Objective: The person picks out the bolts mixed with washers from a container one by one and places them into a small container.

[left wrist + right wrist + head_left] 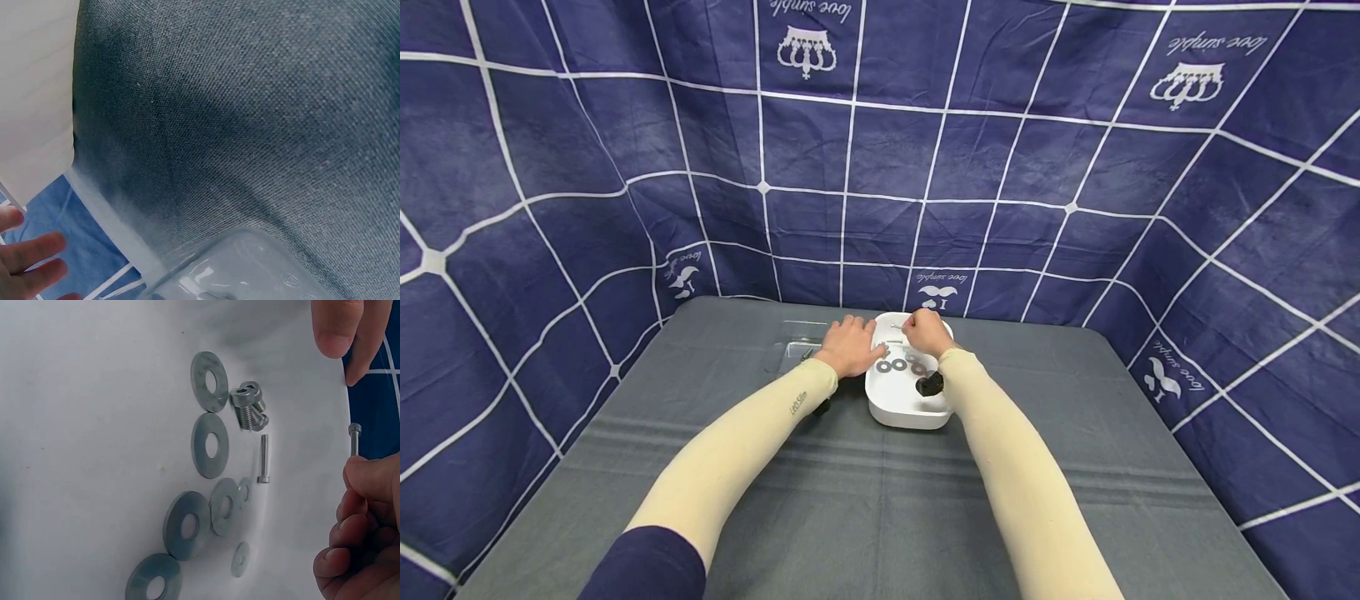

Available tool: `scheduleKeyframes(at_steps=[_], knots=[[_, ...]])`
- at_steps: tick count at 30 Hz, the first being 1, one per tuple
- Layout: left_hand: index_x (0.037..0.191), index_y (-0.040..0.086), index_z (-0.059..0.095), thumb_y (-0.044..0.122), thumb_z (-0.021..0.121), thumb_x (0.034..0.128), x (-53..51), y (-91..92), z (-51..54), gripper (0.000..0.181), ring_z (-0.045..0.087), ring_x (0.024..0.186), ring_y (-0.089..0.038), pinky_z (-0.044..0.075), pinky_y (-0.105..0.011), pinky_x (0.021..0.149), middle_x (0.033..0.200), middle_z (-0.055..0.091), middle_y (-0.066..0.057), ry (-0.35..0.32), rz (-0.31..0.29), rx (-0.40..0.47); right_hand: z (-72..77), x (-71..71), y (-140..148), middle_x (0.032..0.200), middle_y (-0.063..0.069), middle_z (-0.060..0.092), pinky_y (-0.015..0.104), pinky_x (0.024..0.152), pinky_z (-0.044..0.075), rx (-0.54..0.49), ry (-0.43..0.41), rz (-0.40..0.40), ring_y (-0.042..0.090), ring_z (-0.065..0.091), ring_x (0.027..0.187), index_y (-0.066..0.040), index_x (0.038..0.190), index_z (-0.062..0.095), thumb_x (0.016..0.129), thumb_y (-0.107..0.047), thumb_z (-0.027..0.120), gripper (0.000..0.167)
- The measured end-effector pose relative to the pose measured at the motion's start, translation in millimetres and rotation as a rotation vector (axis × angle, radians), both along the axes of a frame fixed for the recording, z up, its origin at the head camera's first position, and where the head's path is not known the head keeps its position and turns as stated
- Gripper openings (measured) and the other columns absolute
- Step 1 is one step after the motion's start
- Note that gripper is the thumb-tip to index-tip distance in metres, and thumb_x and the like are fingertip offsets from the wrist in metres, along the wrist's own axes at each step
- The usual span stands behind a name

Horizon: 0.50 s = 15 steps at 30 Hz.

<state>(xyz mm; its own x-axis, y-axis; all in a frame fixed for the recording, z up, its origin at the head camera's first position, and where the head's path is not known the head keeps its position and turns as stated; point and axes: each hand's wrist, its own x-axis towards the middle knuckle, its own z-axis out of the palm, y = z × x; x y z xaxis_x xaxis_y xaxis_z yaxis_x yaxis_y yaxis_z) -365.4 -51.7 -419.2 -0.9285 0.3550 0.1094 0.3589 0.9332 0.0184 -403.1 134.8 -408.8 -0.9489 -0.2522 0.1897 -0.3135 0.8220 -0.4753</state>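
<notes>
A white oval tray [910,408] holds several flat washers [210,445], a small cluster of hex-socket bolts [249,403] and a thin screw [264,459]. Between thumb and forefinger, my right hand [369,531] pinches another thin screw [355,434], its head pointing away from the fingers, above the far part of the tray. My left hand [850,346] lies at the tray's left rim with its fingers extended. In the right wrist view its thumb [340,337] reaches over the tray's edge. Only some of its fingertips show in the left wrist view.
A clear plastic box [250,269] stands left of the tray, partly behind my left hand, with something dark inside. Grey cloth [820,517] covers the table. A blue curtain [917,158] with white lines hangs behind it and along both sides.
</notes>
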Motion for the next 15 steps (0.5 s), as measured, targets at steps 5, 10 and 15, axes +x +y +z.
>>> scheduleKeyframes(at_steps=[5, 10, 15], knots=[[0.149, 0.008, 0.046, 0.052, 0.042, 0.1027, -0.1, -2.9, 0.7, 0.065, 0.048, 0.131, -0.035, 0.040, -0.054, 0.107, 0.138, 0.055, -0.019, 0.007, -0.002, -0.006, 7.0, 1.3, -2, 0.073, 0.002, 0.064, 0.036, 0.079, 0.050, 0.001, 0.024, 0.021, 0.021, 0.059, 0.076, 0.000, 0.079, 0.074, 0.093, -0.009, 0.059, 0.022], [0.147, 0.009, 0.049, 0.053, 0.041, 0.1022, 0.4, -5.9, 3.0, 0.063, 0.049, 0.131, -0.036, 0.041, -0.055, 0.106, 0.137, 0.056, -0.019, 0.018, -0.008, 0.009, 11.5, 1.6, -4, 0.059, -0.004, 0.047, 0.029, 0.067, 0.042, -0.026, 0.044, 0.050, 0.016, 0.048, 0.063, -0.006, 0.060, 0.059, 0.092, -0.006, 0.058, 0.032], [0.146, 0.011, 0.050, 0.052, 0.042, 0.1018, 0.5, -11.3, 6.7, 0.061, 0.048, 0.131, -0.036, 0.040, -0.055, 0.106, 0.137, 0.055, -0.018, 0.022, 0.005, 0.033, 17.5, 1.5, -6, 0.053, -0.006, 0.038, 0.029, 0.063, 0.038, -0.042, 0.074, 0.065, 0.017, 0.043, 0.058, -0.016, 0.052, 0.044, 0.091, -0.005, 0.058, 0.042]])
